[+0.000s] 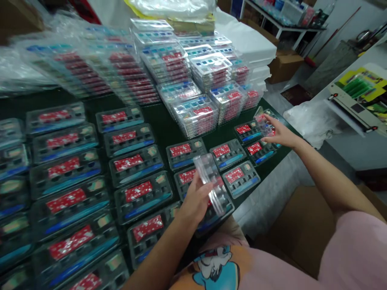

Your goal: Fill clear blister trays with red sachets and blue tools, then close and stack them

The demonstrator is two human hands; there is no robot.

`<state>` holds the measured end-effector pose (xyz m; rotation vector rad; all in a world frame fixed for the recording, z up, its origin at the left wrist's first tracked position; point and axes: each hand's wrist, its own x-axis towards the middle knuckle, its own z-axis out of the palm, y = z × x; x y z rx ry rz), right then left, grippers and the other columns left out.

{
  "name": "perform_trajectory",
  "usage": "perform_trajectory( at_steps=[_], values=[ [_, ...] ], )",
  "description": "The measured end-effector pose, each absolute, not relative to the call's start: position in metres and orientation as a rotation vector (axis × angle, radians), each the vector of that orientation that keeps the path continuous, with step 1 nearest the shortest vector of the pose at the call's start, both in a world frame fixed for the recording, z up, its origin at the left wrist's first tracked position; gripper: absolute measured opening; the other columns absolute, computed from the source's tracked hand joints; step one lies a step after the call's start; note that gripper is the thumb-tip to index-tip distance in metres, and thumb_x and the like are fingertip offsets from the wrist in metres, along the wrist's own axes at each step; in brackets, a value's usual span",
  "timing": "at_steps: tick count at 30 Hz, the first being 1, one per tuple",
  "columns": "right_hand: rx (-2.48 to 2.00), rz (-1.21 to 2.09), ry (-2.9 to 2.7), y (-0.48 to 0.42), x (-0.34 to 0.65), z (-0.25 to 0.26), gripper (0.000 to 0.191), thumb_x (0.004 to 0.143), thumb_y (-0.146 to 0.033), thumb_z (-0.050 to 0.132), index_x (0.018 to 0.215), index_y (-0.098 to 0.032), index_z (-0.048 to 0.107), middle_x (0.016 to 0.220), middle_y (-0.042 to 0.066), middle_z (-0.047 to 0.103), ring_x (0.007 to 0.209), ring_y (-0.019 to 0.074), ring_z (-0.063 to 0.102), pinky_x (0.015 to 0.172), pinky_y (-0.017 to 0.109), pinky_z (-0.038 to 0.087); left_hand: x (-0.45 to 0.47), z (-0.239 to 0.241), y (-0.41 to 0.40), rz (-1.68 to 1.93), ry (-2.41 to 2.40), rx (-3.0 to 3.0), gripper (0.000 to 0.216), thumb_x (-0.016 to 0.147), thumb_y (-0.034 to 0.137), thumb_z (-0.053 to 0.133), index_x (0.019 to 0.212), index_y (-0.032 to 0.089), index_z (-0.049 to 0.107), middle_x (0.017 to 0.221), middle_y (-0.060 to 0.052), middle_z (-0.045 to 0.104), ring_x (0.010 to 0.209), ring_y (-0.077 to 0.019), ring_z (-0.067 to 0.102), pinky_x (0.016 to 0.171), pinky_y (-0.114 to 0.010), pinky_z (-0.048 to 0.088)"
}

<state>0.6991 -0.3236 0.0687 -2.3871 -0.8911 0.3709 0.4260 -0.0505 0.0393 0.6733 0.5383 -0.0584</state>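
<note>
Gripping a tilted stack of clear lids in our left hand, fingers clamped round it, we stretch our right hand to the table's far edge, fingertips on a single lid (gripped or not, we cannot tell) above the filled trays. Tall tray stacks stand behind.

Even, fairly bright indoor light, probably from overhead, falls on the dark green table top and leaves only soft shadows. White glare streaks the clear plastic blister trays with red cards laid across it. Toward the table's left end and far left corner the trays smear into blur and bow with wide-angle distortion.
</note>
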Motion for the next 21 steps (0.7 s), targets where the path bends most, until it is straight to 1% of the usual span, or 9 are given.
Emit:
perform_trajectory(
  at_steps=[3,6,10,12,14,16,18,21],
  values=[
    [-2.625,0.339,-1.235,-0.323,0.738,0.048,0.108,0.066,-0.048,0.081,0.155,-0.019,0.025,0.158,0.02,0.023,0.145,0.0413,0.024,0.114,0.061,0.026,0.429,0.035,-0.051,-0.056,0.539,0.65,0.066,0.054,0.032,0.086,0.114,0.023,0.061,0.106,-0.004,0.068,0.092,-0.0222,0.066,0.09,-0.04,0.053],
    [-2.774,0.508,-1.492,-0.309,0.752,0.03,0.104,0.069,-0.041,0.081,0.154,-0.017,0.027,0.159,0.023,0.018,0.144,0.0429,0.024,0.112,0.061,0.028,0.431,0.031,-0.049,-0.048,0.528,0.649,0.069,0.055,0.032,0.086,0.118,0.024,0.06,0.112,-0.006,0.067,0.097,-0.0249,0.066,0.091,-0.042,0.053],
    [-2.846,0.696,-1.689,-0.291,0.756,0.022,0.097,0.073,-0.032,0.079,0.154,-0.024,0.028,0.162,0.018,0.015,0.146,0.0397,0.023,0.113,0.057,0.027,0.432,0.029,-0.046,-0.055,0.495,0.676,0.069,0.063,0.033,0.081,0.126,0.026,0.057,0.113,-0.006,0.068,0.094,-0.0247,0.068,0.088,-0.042,0.054],
    [-2.89,0.744,-1.694,-0.286,0.757,0.021,0.098,0.071,-0.027,0.081,0.154,-0.027,0.029,0.163,0.016,0.014,0.147,0.0405,0.021,0.113,0.059,0.027,0.433,0.03,-0.045,-0.06,0.486,0.683,0.07,0.064,0.033,0.08,0.129,0.026,0.055,0.111,-0.007,0.069,0.092,-0.0242,0.069,0.086,-0.042,0.055],
    [-2.92,0.768,-1.664,-0.284,0.759,0.021,0.1,0.068,-0.019,0.082,0.153,-0.029,0.03,0.164,0.015,0.013,0.147,0.0415,0.019,0.112,0.06,0.029,0.434,0.031,-0.045,-0.057,0.478,0.675,0.07,0.065,0.033,0.08,0.13,0.026,0.054,0.113,-0.007,0.068,0.094,-0.0244,0.068,0.087,-0.042,0.055],
    [-2.899,0.769,-1.639,-0.283,0.759,0.021,0.098,0.068,-0.011,0.08,0.152,-0.027,0.033,0.163,0.015,0.014,0.147,0.0401,0.019,0.113,0.057,0.029,0.435,0.032,-0.045,-0.066,0.474,0.666,0.07,0.065,0.033,0.08,0.13,0.025,0.054,0.113,-0.008,0.068,0.095,-0.025,0.068,0.087,-0.042,0.055],
    [-2.843,0.77,-1.632,-0.282,0.757,0.02,0.094,0.069,-0.004,0.076,0.151,-0.024,0.035,0.163,0.017,0.016,0.148,0.0364,0.021,0.116,0.051,0.028,0.436,0.031,-0.046,-0.078,0.476,0.666,0.07,0.065,0.033,0.08,0.13,0.025,0.055,0.11,-0.008,0.068,0.094,-0.0253,0.068,0.086,-0.042,0.055],
    [-2.796,0.791,-1.609,-0.284,0.753,0.016,0.09,0.073,-0.003,0.071,0.153,-0.02,0.032,0.161,0.019,0.021,0.148,0.0321,0.024,0.117,0.047,0.026,0.437,0.029,-0.047,-0.08,0.478,0.668,0.072,0.064,0.033,0.081,0.13,0.025,0.055,0.108,-0.007,0.069,0.093,-0.0246,0.068,0.086,-0.041,0.055]
  ],
)
